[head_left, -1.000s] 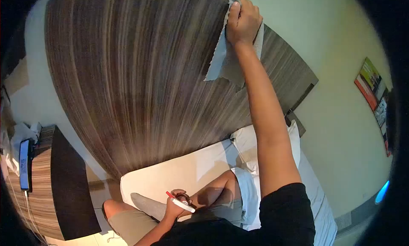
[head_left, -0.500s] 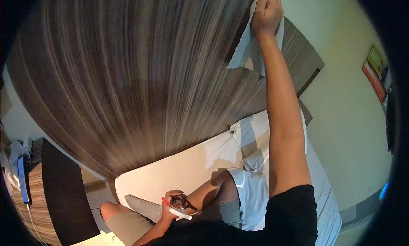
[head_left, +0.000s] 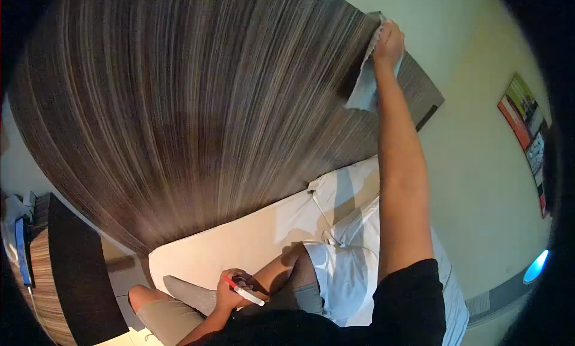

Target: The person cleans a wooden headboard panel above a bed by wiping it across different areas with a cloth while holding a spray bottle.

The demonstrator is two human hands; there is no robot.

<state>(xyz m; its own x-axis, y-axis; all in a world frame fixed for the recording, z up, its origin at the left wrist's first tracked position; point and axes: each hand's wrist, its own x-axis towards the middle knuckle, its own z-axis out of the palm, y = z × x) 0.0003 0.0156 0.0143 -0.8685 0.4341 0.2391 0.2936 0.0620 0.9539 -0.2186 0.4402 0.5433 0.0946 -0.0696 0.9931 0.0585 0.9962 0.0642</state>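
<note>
Upper right, headboard (head_left: 209, 106) wiping seems underway: cloth (head_left: 363, 91) is gripped by right hand (head_left: 390, 43), steady pressure needed; red-and-white object (head_left: 249, 295) is held by left hand (head_left: 225, 293).

Moderately dim; warmly lit at the left corner of the cream-sheeted flat bed (head_left: 197, 250), cooler toward its right edge; softly shadowed on the brown striped wood-look panel (head_left: 197, 118); bowed by fisheye distortion, black at the corners.

Cloth (head_left: 363, 90) against headboard (head_left: 197, 106), bed (head_left: 221, 250) before it, nightstand (head_left: 78, 274) left, picture (head_left: 520, 115) right
</note>
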